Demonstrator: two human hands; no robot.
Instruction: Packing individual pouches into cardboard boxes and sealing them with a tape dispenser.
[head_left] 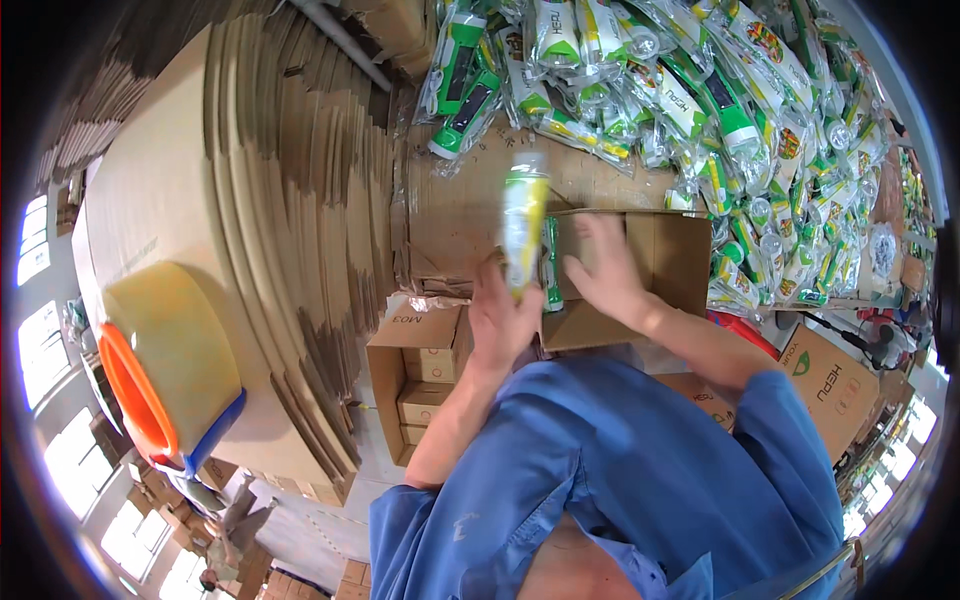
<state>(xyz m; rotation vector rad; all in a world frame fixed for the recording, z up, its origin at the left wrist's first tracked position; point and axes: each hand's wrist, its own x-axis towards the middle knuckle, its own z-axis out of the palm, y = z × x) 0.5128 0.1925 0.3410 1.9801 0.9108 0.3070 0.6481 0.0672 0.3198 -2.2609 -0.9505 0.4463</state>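
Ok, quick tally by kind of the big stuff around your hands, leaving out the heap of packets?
Packet held up in the left hand: 1
Open cardboard box under the right hand: 1
Open carton with small boxes inside: 1
Tape roll on an orange and blue dispenser: 1
Stack of flat cardboard sheets: 1
Total: 5
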